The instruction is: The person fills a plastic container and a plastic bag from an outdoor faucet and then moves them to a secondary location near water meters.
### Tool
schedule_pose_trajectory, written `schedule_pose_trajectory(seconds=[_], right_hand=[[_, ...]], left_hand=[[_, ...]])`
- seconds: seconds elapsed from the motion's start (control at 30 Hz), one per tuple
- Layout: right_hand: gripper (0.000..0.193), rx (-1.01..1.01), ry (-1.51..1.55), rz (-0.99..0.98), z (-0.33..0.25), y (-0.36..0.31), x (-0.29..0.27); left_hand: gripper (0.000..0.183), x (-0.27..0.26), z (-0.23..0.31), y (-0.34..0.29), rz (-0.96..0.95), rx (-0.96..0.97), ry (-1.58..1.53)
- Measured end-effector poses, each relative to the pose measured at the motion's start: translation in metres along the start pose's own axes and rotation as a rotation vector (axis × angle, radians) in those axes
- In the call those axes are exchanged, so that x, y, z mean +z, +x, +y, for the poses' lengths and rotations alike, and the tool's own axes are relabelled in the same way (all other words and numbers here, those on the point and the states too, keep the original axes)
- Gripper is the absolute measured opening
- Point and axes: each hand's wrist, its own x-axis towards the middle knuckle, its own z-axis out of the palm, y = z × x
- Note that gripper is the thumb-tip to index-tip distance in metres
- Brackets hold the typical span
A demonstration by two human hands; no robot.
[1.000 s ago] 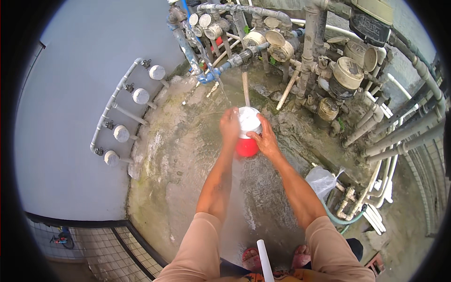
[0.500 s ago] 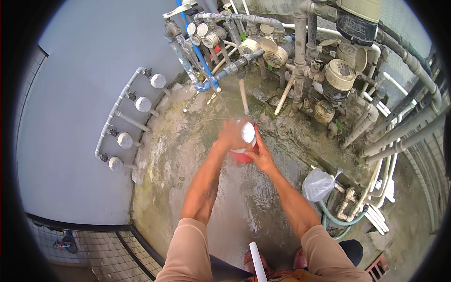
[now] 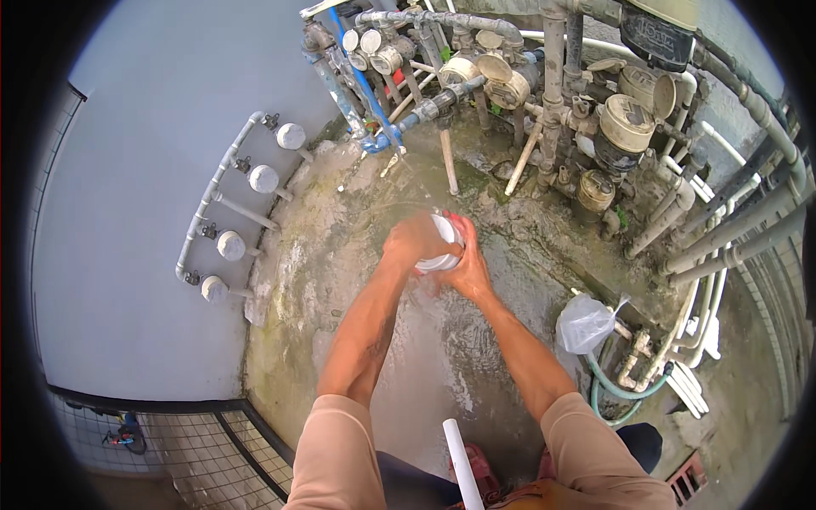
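Low over the wet concrete, out in front of me, my two hands meet at a white round container [image 3: 443, 243]. My right hand [image 3: 473, 270] is closed around its right side, the thumb reaching over the rim. Curled against the left side of the container is my left hand [image 3: 411, 239], slightly blurred; it covers much of the opening, and its fingertips are hidden. Something red [image 3: 456, 224] shows at the container's far right edge and below it, mostly covered by my hands, so its kind is unclear.
Water meters [image 3: 626, 121] and grey pipes crowd the far side. A blue pipe [image 3: 365, 76] slants down beyond my hands. Capped pipe stubs [image 3: 263, 178] line the left wall. A plastic bag [image 3: 585, 324] and a green hose [image 3: 631, 393] lie at right. A white tube [image 3: 461, 463] juts up near my feet.
My right hand has shifted further around the white container, its thumb now over the rim. Less of the red thing below shows. The view has shifted slightly.
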Motion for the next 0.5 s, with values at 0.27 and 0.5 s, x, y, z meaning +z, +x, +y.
schedule_pose_trajectory(seconds=[0.27, 0.5], right_hand=[[0.113, 0.041, -0.057, 0.05, -0.002, 0.006, -0.001], [0.119, 0.061, -0.173, 0.046, 0.005, 0.004, 0.004]], left_hand=[[0.113, 0.003, -0.027, 0.02, 0.069, 0.611, 0.415], [0.086, -0.013, -0.012, 0.05, -0.028, -0.044, 0.244]])
